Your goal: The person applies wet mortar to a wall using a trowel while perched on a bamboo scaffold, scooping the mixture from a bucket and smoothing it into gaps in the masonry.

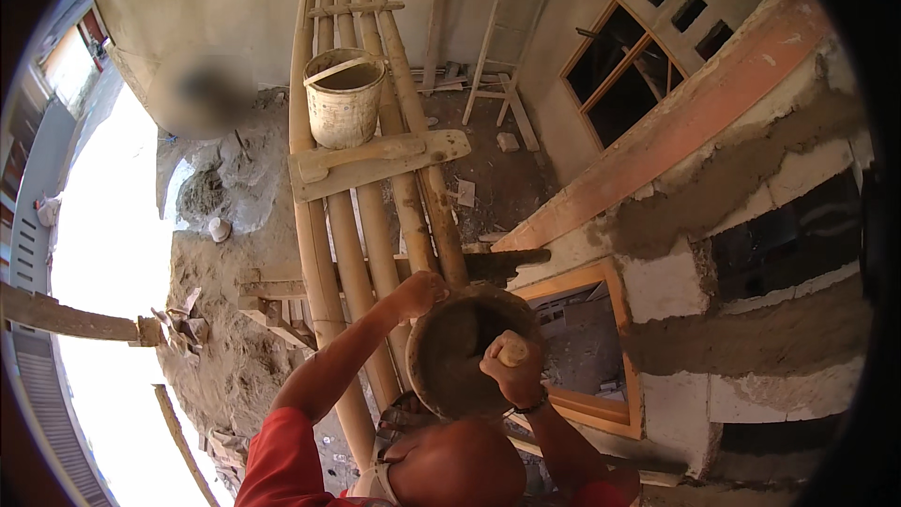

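Observation:
A round bucket point(449, 383) with grey wet mortar point(460, 330) inside is right in front of me. My left hand point(417, 295) is closed at its far left rim, seemingly gripping the edge. My right hand point(518, 377) is wrapped round a wooden-handled tool point(512, 349) over the bucket's right side. The rounded handle end points up; the tool's lower part is hidden by my hand. Farther off, a mortar-smeared pail point(344, 105) with a bail handle stands on the bamboo scaffold point(364, 235), beside a flat wooden board point(385, 161).
To the right runs a block wall with wet mortar bands point(741, 343), a reddish beam point(694, 122) and an orange wooden window frame point(631, 357). Below left lie a heap of sand or mortar point(211, 190) and a small white cup point(219, 229). A ladder point(490, 47) leans at the back.

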A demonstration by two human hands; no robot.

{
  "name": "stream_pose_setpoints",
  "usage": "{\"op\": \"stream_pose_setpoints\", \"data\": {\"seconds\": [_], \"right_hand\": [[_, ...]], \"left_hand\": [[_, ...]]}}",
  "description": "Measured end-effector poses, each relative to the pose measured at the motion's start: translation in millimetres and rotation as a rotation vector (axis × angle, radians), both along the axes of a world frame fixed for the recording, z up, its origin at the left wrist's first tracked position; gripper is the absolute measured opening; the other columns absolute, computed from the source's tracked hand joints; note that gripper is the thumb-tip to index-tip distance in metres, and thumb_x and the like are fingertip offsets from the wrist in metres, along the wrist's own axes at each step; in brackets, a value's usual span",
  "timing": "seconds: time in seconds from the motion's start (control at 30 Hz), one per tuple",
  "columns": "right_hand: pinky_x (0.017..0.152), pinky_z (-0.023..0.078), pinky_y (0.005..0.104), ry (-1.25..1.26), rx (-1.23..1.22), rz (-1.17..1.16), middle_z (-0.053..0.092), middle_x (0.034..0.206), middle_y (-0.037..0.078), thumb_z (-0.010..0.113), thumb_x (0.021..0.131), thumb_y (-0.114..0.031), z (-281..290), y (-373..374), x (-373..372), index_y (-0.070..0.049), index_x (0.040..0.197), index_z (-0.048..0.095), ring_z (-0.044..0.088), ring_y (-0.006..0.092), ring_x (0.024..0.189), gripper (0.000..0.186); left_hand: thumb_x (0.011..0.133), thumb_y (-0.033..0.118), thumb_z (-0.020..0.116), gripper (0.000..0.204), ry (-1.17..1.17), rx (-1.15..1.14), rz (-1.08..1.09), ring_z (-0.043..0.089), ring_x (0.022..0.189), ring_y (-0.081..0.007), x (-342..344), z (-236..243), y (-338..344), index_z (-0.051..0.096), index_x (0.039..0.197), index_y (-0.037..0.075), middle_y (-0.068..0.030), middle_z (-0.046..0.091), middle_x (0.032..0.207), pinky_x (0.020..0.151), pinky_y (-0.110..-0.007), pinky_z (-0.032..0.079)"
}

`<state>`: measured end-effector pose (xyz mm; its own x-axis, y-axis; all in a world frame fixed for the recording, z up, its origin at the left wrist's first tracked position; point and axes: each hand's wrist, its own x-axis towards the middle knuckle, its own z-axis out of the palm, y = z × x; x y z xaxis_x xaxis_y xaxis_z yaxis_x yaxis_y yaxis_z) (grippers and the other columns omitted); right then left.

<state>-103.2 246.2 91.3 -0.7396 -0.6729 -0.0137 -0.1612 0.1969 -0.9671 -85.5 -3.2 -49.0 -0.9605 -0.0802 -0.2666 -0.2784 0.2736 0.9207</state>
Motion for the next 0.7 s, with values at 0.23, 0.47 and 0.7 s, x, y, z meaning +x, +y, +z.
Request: {"op": "stream_pose_setpoints", "data": {"seconds": [0.23, 0.47, 0.7], "right_hand": [[0.06, 0.049, 0.0307, 0.104, -0.353, 0.179, 0.058, 0.074, 0.008, 0.068, 0.071, 0.006, 1, -6, -21, -0.006, 0.082, 0.051, 0.057, 0.0153, 0.066, 0.024], [0.059, 0.047, 0.0291, 0.25, -0.008, -0.162, 0.058, 0.068, 0.005, 0.066, 0.072, 0.002, -49, -5, -22, -0.005, 0.075, 0.052, 0.056, 0.0127, 0.063, 0.016], [0.061, 0.048, 0.0283, -0.072, 0.104, -0.218, 0.061, 0.064, 0.004, 0.07, 0.066, -0.001, -22, 16, -17, -0.006, 0.069, 0.058, 0.059, 0.0144, 0.061, 0.013]], "left_hand": [[0.087, 0.014, 0.061, 0.019, -0.122, 0.149, 0.132, 0.063, 0.08, -0.0175, -15, 39, 19, 0.069, 0.097, -0.001, -0.0124, 0.067, 0.085, 0.073, -0.032, 0.049], [0.087, 0.018, 0.063, 0.022, 0.059, -0.029, 0.138, 0.065, 0.069, -0.0236, -11, 23, 19, 0.069, 0.097, -0.001, -0.0171, 0.067, 0.075, 0.066, -0.037, 0.05], [0.085, 0.018, 0.068, 0.022, -0.078, -0.038, 0.085, 0.066, 0.081, -0.024, -26, 40, 23, 0.07, 0.097, 0.0, -0.0159, 0.07, 0.087, 0.075, -0.036, 0.051]]}}
